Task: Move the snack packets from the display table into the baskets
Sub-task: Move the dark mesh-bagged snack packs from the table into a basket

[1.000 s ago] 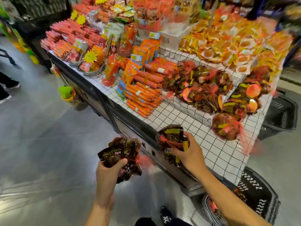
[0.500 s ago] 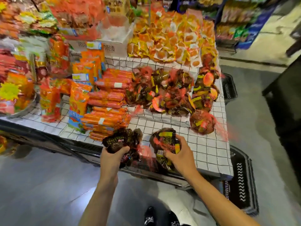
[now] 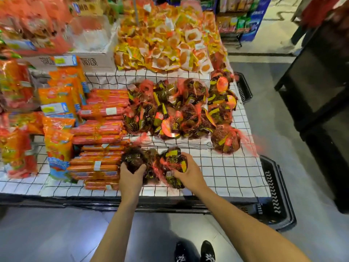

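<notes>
My left hand (image 3: 131, 177) grips a dark snack packet in red netting (image 3: 135, 158) over the front of the display table (image 3: 232, 174). Beside it, my right hand (image 3: 190, 172) grips a second netted packet (image 3: 172, 160) with yellow labels. Both packets sit low over the checked white cloth, close together. A heap of the same netted packets (image 3: 179, 108) lies further back, and one lone packet (image 3: 225, 138) lies at the right edge. A black basket (image 3: 277, 193) stands on the floor at the table's right corner; another black basket (image 3: 244, 87) is further back on the right.
Stacked orange sausage packs (image 3: 98, 140) lie left of my hands, and orange bags (image 3: 58, 114) stand beyond them. Yellow snack packets (image 3: 170, 40) fill the back. A black shelf unit (image 3: 319, 91) stands right of the aisle. My shoes (image 3: 194, 251) show on the grey floor.
Both hands have moved forward from beside the table to above its front, still gripping their packets. The view has swung right and now faces the table.
</notes>
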